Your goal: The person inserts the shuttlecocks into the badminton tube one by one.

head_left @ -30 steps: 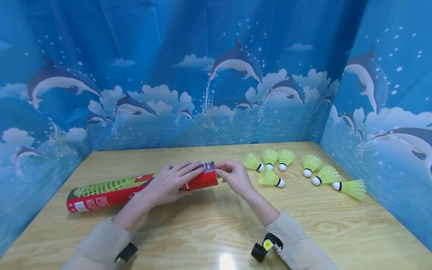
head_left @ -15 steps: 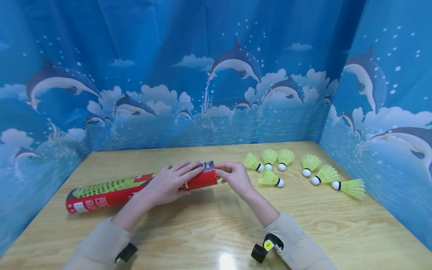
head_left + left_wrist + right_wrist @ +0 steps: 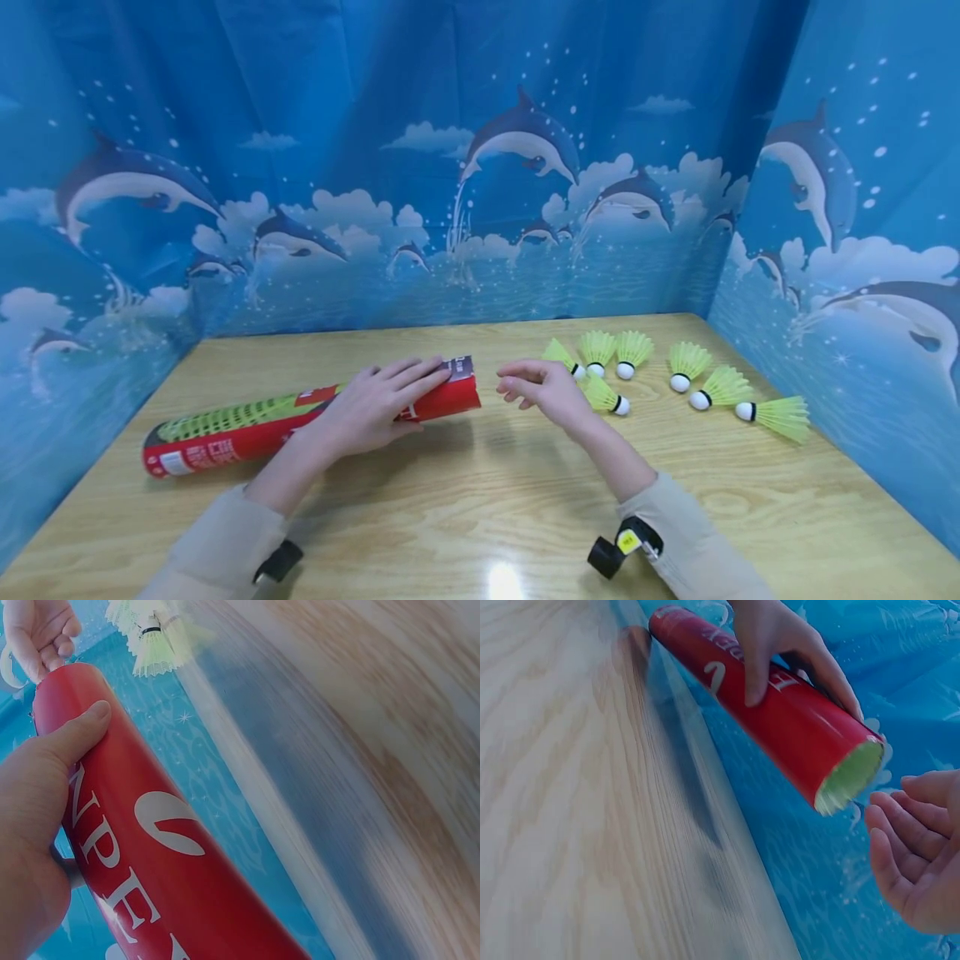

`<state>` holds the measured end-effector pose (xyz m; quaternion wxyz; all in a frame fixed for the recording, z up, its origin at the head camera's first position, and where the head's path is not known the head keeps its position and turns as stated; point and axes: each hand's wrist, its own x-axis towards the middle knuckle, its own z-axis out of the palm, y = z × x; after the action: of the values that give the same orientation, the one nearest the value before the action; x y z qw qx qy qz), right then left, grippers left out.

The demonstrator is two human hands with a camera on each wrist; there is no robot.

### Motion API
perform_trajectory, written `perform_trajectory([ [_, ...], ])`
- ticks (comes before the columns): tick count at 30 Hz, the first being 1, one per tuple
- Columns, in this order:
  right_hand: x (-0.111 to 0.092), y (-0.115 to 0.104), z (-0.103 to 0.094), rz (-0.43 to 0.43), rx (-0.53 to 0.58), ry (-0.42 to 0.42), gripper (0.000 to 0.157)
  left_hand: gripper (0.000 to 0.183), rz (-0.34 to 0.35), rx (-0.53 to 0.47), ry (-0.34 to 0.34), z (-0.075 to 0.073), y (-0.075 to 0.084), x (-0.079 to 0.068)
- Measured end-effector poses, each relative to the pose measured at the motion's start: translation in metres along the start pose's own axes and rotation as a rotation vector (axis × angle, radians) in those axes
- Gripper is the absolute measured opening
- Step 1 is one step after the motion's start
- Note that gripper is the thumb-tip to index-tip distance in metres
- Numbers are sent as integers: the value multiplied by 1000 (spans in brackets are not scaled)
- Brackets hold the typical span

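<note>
A red tube (image 3: 442,400) with a green printed panel slants across the table, its right end raised. My left hand (image 3: 367,410) grips it near that end, fingers across the top; in the left wrist view the thumb (image 3: 82,733) lies along its side. The tube's mouth shows in the right wrist view, with the pale yellow-green skirt of a shuttlecock (image 3: 853,774) just inside. My right hand (image 3: 546,392) hovers a little to the right of the mouth, fingers loosely bent and holding nothing. Beyond it several yellow shuttlecocks with white bases lie on the table, one of them (image 3: 606,395) partly behind the hand.
Farther right lie 3 more shuttlecocks, the nearest shuttlecock (image 3: 776,417) close to the table's right edge. The wooden table (image 3: 450,517) meets a blue dolphin-print curtain (image 3: 375,167) at the back and sides.
My right hand has drawn back to the right from the tube's mouth, where its fingertips were, and its fingers have loosened. The left hand and tube have hardly moved.
</note>
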<state>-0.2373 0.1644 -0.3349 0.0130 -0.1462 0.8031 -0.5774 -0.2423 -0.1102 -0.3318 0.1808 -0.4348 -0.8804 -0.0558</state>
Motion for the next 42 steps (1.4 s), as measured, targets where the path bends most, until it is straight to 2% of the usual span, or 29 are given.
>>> perform_trajectory([
  [7,-9,8,-33,55,-44,17,34,95,2,-1,-7,-2,-1,-1],
  [13,-19,19,-65,79,-63,80,39,96,-1,-4,-13,-3,-1,0],
  [26,-58,38,-133,104,-183,204,43,96,-2,6,-20,-3,-2,0],
  [33,-81,51,-168,154,-229,274,48,96,-3,4,-19,-4,-1,0],
  [39,-100,61,-196,136,-186,365,16,96,-9,1,-22,-4,0,0],
  [42,-110,64,-209,163,-211,397,14,96,-10,-4,-22,-3,0,0],
])
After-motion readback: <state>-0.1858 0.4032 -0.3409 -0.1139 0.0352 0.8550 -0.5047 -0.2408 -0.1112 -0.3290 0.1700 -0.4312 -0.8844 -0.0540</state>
